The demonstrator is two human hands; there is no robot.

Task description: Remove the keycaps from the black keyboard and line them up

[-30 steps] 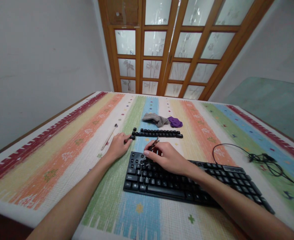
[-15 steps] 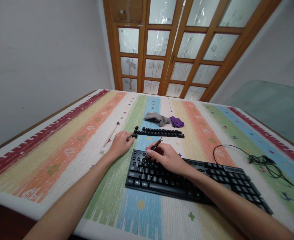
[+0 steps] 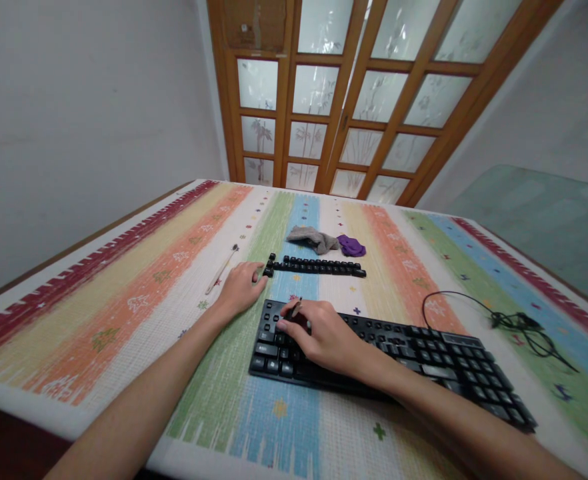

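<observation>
A black keyboard (image 3: 324,381) lies at an angle on the table, with some keys gone from its upper rows. My right hand (image 3: 324,337) is closed over its upper left part, pinching a slim dark pen-like tool (image 3: 297,307) whose lower end is hidden by the fingers. Beyond the keyboard, loose black keycaps (image 3: 319,267) are lined up in rows. At their left end my left hand (image 3: 243,285) rests on the cloth, thumb and forefinger curled against a black keycap (image 3: 269,272).
A toothbrush (image 3: 223,269) lies left of my left hand. Behind the keycaps sit a crumpled grey cloth (image 3: 312,239) and a purple cloth (image 3: 351,246). The coiled keyboard cable (image 3: 521,325) is at right. A striped tablecloth (image 3: 284,437) covers the table.
My right hand has moved slightly left and down over the keyboard, and the tool in it now stands lower. My left hand has stayed almost in place.
</observation>
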